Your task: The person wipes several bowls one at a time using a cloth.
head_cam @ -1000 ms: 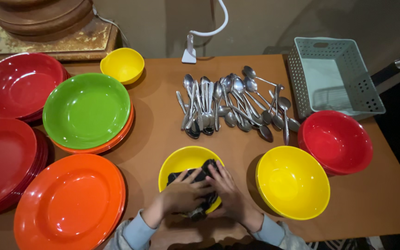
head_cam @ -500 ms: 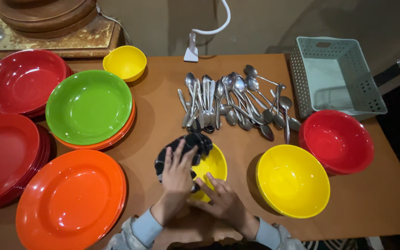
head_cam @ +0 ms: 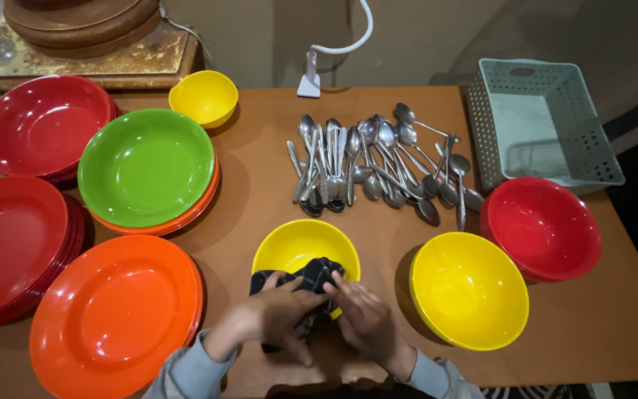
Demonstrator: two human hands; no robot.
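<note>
2 hands (head_cam: 319,314) press dark cloth (head_cam: 306,279) on yellow bowl (head_cam: 300,247) near rim.

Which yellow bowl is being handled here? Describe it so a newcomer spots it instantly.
On the brown table, look at the near edge, just below the pile of spoons. The yellow bowl there is the only one with a dark cloth and both hands on its rim.

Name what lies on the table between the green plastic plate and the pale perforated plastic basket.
In the head view, a heap of metal spoons lies on the brown table between the green plastic plate and the pale perforated plastic basket.
</note>
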